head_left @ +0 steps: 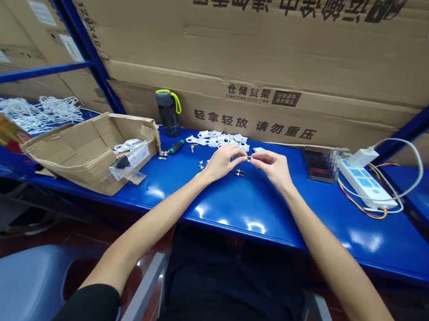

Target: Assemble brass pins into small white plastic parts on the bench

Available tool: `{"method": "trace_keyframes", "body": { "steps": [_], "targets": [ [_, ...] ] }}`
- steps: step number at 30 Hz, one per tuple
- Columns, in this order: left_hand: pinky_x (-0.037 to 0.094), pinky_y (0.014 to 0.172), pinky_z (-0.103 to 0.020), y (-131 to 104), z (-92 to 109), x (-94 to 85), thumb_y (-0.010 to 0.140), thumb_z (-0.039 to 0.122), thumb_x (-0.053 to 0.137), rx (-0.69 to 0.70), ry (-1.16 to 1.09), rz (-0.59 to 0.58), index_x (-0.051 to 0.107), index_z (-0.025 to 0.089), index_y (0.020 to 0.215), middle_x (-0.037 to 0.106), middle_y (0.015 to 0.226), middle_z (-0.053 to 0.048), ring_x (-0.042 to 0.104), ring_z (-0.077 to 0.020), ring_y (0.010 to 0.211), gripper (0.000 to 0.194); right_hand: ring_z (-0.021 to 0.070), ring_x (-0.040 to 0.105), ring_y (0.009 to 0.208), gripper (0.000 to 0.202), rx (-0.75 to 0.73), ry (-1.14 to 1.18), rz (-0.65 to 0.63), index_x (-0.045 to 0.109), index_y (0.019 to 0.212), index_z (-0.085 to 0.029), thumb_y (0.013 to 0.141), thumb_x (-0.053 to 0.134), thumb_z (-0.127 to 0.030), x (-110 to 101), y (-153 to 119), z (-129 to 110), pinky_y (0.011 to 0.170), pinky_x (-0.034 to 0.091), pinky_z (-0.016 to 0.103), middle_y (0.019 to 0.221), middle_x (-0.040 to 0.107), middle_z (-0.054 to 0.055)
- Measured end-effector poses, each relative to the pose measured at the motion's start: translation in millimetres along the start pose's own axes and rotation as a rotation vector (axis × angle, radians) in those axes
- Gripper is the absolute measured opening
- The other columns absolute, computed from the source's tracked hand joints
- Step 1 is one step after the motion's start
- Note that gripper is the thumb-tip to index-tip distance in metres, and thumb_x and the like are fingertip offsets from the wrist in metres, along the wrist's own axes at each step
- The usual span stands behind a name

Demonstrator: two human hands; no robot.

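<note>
My left hand [222,161] and my right hand [273,167] meet above the blue table. Between their fingertips is a small metal part [248,158], pinched from both sides; its details are too small to tell. Just below it, small brass pins [240,173] lie on the table. More small metal pieces [201,165] lie beside my left hand, partly hidden by it. Behind my hands spreads a group of white plastic pieces [218,139]. A green and black screwdriver [176,146] lies further left, with a few small brass pieces [163,156] near its tip.
An open cardboard box [76,151] holding white parts stands on the left. A dark bottle [167,114] is at the back. On the right are a dark object [320,164] and a white power strip [370,186] with cables. The blue table's [246,215] front edge is near me.
</note>
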State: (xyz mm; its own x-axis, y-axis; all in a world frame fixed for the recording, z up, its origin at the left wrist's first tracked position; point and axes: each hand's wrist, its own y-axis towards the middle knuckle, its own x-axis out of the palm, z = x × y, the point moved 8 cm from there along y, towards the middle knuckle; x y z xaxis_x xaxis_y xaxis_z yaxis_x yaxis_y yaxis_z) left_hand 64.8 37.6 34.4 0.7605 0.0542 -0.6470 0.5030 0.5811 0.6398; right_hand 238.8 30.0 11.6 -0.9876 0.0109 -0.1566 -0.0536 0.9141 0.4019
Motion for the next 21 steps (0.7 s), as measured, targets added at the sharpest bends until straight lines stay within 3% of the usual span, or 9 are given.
{"method": "trace_keyframes", "body": {
  "steps": [4, 21],
  "targets": [
    [0.051, 0.084, -0.033, 0.1, -0.7, -0.2, 0.104, 0.043, 0.061, -0.002, -0.020, 0.006, 0.075, 0.020, 0.100, 0.072, 0.097, -0.005, 0.063, -0.0195, 0.087, 0.027, 0.0291, 0.076, 0.088, 0.046, -0.016, -0.030, -0.004, 0.083, 0.092, -0.021, 0.069, 0.090, -0.060, 0.5, 0.1, -1.2, 0.078, 0.062, 0.041, 0.096, 0.081, 0.009],
    [0.053, 0.088, -0.034, 0.7, -1.6, -5.0, 0.102, 0.042, 0.064, -0.020, -0.036, 0.040, 0.077, 0.021, 0.101, 0.075, 0.099, -0.005, 0.067, -0.0201, 0.091, 0.025, 0.0292, 0.075, 0.093, 0.036, -0.009, -0.126, 0.005, 0.085, 0.091, -0.022, 0.077, 0.084, -0.055, -4.1, -0.2, -2.7, 0.081, 0.060, 0.039, 0.094, 0.082, 0.007]
  ]
}}
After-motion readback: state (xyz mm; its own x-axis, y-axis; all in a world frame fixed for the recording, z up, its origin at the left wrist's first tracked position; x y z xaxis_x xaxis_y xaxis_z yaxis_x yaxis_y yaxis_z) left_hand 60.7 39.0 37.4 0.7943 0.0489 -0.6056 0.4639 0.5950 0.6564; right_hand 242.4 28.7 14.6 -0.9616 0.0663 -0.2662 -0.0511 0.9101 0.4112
